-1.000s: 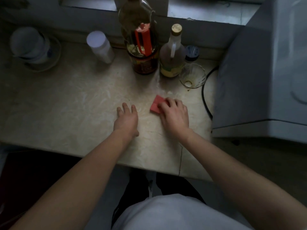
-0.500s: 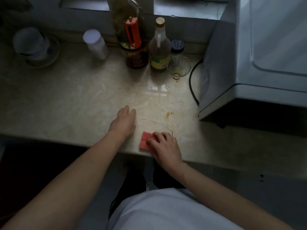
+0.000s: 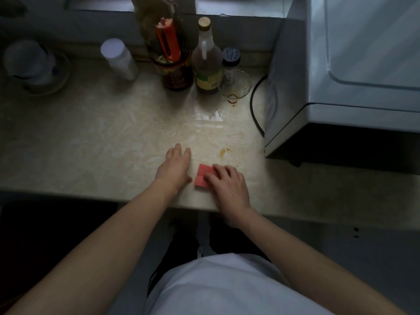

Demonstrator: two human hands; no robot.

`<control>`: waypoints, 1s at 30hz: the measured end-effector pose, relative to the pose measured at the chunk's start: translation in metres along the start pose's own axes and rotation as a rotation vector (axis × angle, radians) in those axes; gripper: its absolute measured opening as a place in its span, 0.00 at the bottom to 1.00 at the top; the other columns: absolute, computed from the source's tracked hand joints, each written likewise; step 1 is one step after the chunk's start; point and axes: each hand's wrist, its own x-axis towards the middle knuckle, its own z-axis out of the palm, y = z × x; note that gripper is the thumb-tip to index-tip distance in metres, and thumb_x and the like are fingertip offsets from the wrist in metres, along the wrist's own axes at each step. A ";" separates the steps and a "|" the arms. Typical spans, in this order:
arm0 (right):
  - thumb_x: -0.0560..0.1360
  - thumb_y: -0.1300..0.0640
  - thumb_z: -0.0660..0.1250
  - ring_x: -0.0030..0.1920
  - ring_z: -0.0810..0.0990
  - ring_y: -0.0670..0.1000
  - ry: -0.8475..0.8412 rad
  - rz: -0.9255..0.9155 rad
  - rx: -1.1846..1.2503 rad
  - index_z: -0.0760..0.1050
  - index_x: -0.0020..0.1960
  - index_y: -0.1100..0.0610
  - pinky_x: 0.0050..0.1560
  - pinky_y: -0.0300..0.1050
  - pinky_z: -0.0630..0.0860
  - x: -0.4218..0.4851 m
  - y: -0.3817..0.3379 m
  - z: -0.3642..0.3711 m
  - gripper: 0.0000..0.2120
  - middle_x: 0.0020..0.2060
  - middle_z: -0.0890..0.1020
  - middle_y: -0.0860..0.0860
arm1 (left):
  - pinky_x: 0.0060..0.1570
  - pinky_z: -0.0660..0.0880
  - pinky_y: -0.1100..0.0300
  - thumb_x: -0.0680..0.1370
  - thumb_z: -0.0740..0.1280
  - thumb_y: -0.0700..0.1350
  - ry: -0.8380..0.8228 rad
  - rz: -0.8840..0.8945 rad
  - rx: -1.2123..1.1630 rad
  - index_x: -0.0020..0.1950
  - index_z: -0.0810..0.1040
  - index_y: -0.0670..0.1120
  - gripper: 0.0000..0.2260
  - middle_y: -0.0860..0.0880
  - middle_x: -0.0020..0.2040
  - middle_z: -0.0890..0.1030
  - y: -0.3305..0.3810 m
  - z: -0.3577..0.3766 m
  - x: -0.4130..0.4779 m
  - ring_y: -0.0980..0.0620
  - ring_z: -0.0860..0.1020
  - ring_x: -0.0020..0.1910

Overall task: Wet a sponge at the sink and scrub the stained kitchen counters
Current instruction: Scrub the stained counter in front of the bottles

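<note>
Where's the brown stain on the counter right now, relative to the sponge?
In the head view, the brown stain sits on the counter just beyond and slightly right of the pink sponge, toward the grey appliance.

Two bare arms reach forward, both hands low and close together.

The left hand lies flat, palm down, fingers straight and held together, pointing away from the body, thumb tucked along its inner side. The right hand sits just beside it, a little nearer the body, palm down with knuckles raised and fingers curled and pressing downward, angled toward the left hand. Both forearms are bare and run back toward the torso, spreading wide apart at the elbows; the wrists are nearly straight.
</note>
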 end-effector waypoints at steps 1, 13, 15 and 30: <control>0.75 0.53 0.70 0.65 0.72 0.60 0.001 0.022 0.008 0.76 0.63 0.44 0.59 0.55 0.72 0.007 0.004 -0.002 0.16 0.71 0.74 0.52 | 0.71 0.64 0.46 0.73 0.75 0.47 -0.006 -0.024 0.002 0.79 0.51 0.45 0.44 0.38 0.79 0.49 0.001 -0.001 0.001 0.39 0.50 0.78; 0.78 0.59 0.65 0.74 0.63 0.60 0.021 0.138 0.044 0.72 0.70 0.46 0.73 0.57 0.63 0.095 0.032 -0.028 0.22 0.77 0.67 0.53 | 0.72 0.62 0.51 0.74 0.73 0.43 -0.042 -0.116 0.007 0.79 0.46 0.39 0.44 0.35 0.79 0.45 0.012 0.001 0.009 0.36 0.47 0.78; 0.77 0.61 0.66 0.74 0.64 0.60 0.039 0.149 0.043 0.72 0.70 0.46 0.73 0.57 0.63 0.108 0.032 -0.030 0.24 0.77 0.67 0.53 | 0.72 0.63 0.51 0.75 0.73 0.42 -0.041 -0.117 0.009 0.79 0.46 0.39 0.44 0.36 0.79 0.45 0.011 0.002 0.009 0.36 0.47 0.78; 0.79 0.50 0.65 0.66 0.69 0.58 0.102 0.179 0.064 0.74 0.66 0.47 0.66 0.56 0.69 0.128 0.041 -0.029 0.15 0.70 0.73 0.51 | 0.70 0.66 0.49 0.76 0.70 0.39 -0.015 -0.109 0.091 0.79 0.49 0.36 0.39 0.33 0.78 0.49 0.015 0.008 0.015 0.33 0.51 0.77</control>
